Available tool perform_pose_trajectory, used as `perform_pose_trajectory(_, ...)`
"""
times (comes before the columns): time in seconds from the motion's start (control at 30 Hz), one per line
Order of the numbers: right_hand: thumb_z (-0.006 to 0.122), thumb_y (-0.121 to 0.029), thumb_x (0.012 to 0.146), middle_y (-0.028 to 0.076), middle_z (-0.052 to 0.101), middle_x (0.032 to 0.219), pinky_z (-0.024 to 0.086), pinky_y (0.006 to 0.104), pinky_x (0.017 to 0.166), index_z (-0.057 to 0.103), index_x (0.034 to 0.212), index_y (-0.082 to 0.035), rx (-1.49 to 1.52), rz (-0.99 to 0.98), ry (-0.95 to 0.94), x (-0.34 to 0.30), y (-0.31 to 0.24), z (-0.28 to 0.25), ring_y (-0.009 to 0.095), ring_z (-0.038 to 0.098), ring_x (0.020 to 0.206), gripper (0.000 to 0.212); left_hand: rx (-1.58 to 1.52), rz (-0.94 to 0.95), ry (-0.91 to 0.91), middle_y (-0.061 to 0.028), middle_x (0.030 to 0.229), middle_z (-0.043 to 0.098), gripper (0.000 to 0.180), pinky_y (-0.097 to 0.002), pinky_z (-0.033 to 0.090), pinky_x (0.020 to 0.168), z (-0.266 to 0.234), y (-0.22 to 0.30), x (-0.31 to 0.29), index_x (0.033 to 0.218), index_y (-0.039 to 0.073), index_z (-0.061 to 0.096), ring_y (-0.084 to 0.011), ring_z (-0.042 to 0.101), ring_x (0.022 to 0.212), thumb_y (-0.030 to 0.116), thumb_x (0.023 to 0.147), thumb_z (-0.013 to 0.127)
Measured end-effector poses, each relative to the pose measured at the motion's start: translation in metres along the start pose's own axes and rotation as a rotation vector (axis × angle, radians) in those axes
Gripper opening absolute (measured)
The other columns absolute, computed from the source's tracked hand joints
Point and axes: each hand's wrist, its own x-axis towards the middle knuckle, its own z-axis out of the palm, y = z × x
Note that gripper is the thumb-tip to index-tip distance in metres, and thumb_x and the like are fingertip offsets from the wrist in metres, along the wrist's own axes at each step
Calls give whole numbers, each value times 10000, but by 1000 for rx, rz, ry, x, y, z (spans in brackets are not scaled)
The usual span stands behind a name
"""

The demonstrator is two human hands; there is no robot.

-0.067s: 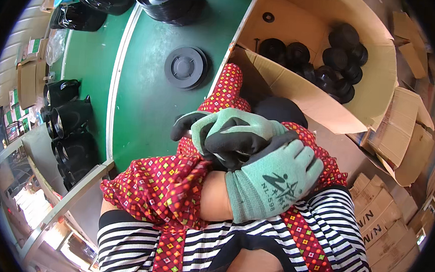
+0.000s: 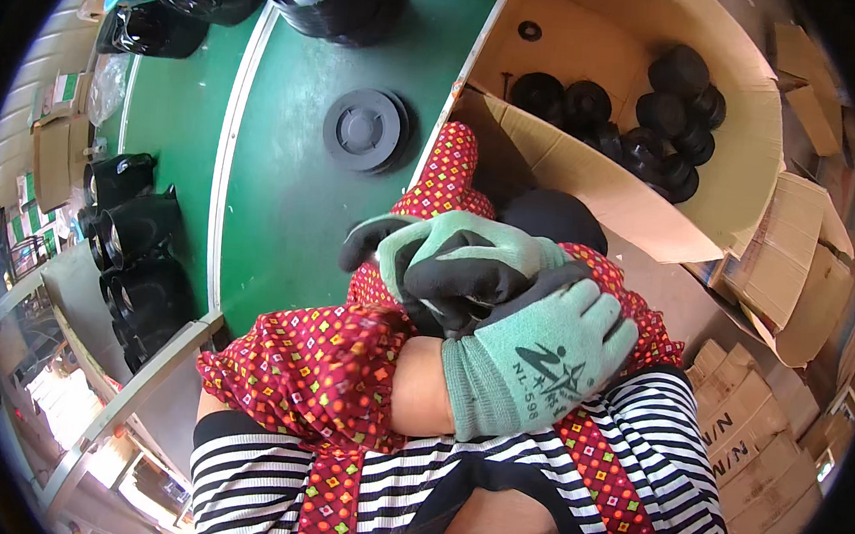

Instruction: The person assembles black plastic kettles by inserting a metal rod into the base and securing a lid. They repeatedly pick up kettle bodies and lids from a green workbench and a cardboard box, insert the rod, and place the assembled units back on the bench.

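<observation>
My forearms cross in front of my lap, both hands in green gloves with black palms and fingertips. My left hand lies to the right, its back turned up, fingers bent under and hidden. Just beyond it and touching it, my right hand reaches left with its black-tipped fingers curled. One black fingertip sticks out further to the left. What lies inside either hand is hidden; the dark area beneath the fingers cannot be told apart from glove. Beyond my hands, a small stack of flat round black discs rests on the green table.
A taller stack of black round parts stands at the table's far side. Right of the table, an open cardboard box holds several black round parts. Shiny black housings line the left side. Flattened cartons lie at the right.
</observation>
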Motion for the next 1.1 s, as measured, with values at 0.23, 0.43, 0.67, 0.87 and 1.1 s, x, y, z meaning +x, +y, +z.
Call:
perform_pose_trajectory(0.23,633,-217,1045,119,691,1007,413,495,1143,633,1221,39,65,128,137,-8,-10,-1,305,652,1159,311,-268,230,88,-100,1091,656,424,-408,559,941,-10,-17,-19,1226,60,673,-289,681,1057,303,879,648)
perform_pose_trajectory(0.43,642,-191,1025,132,680,1029,406,517,1153,653,1170,40,40,232,128,2,-18,-6,334,639,1195,273,-25,109,94,-143,1194,641,365,-465,529,1001,-16,-7,8,1097,57,723,-366,615,1206,285,819,661)
perform_pose_trajectory(0.67,654,-127,997,158,656,1113,429,533,1138,651,1182,50,-6,285,38,8,-10,-20,371,629,1202,255,-131,112,-238,-149,955,702,310,-396,565,669,-15,-14,23,1034,50,714,-303,720,834,338,940,653)
perform_pose_trajectory(0.87,665,-72,973,180,636,1185,449,547,1125,648,1192,58,-84,219,94,-12,-4,-7,403,620,1208,255,-248,143,-127,-78,754,662,278,-388,537,587,-7,-9,11,890,84,688,-267,679,664,355,926,635)
perform_pose_trajectory(1.1,678,-7,944,207,612,1269,472,564,1110,645,1204,68,-266,217,223,-31,-9,-3,440,610,1215,272,-485,234,-8,-49,780,615,154,-397,491,590,0,-19,-6,849,140,669,-242,618,681,291,820,655)
